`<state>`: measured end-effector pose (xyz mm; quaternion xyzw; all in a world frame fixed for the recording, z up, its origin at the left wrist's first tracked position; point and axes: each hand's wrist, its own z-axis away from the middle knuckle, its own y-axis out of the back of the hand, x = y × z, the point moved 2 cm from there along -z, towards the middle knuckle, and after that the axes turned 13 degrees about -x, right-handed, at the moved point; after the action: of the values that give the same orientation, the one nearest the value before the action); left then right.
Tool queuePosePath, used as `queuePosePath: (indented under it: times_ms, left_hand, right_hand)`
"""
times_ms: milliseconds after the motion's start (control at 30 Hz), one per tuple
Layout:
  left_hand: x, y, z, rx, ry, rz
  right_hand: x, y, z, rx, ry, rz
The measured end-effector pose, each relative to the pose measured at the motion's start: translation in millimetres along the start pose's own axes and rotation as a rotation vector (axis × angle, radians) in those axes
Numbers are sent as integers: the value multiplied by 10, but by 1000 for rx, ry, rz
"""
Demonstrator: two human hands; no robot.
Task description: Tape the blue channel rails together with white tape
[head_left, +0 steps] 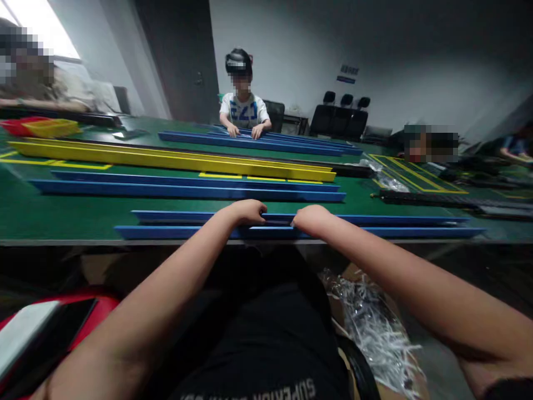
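Observation:
A long blue rail (416,233), with a near wall and a far wall, lies along the front edge of the green table. My left hand (249,211) is over it left of centre, with curled fingers and the thumb close to the index finger. A short gap to the right, my right hand (313,218) reaches down into the same rail, fingers bent and mostly hidden. Between the hands, a dark narrow strip (278,220) shows inside the rail. What the fingertips pinch, if anything, is too small and shadowed to make out.
Beyond lie another blue rail (187,192) and a yellow rail (175,158). Across the green table (83,216), a person (244,111) handles more blue rails (291,145). Yellow and red trays (52,128) sit far left. Below right is a box of plastic scraps (375,316).

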<state>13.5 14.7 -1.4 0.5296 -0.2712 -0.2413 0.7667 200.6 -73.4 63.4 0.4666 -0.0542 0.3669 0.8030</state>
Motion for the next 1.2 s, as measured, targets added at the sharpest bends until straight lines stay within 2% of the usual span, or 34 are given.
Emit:
queuePosePath:
  times_ms: [300, 567, 700, 933, 1067, 1200]
  left_hand:
    - [345, 110, -152, -43, 29, -20]
    - [480, 89, -429, -58, 34, -17]
    - [561, 61, -448, -15, 53, -27]
    - [562, 12, -314, 69, 26, -51]
    - [550, 13, -290, 89, -9, -98]
    - [418, 26, -177, 65, -33, -93]
  right_hand:
    - [-37, 20, 3, -7, -24, -64]
    - [-5, -29, -45, 4, -45, -86]
    - [-1, -61, -80, 43, -30, -77]
    - [2, -71, -102, 38, -24, -59]
    - [81, -93, -78, 52, -16, -68]
    - [205, -110, -42, 140, 97, -99]
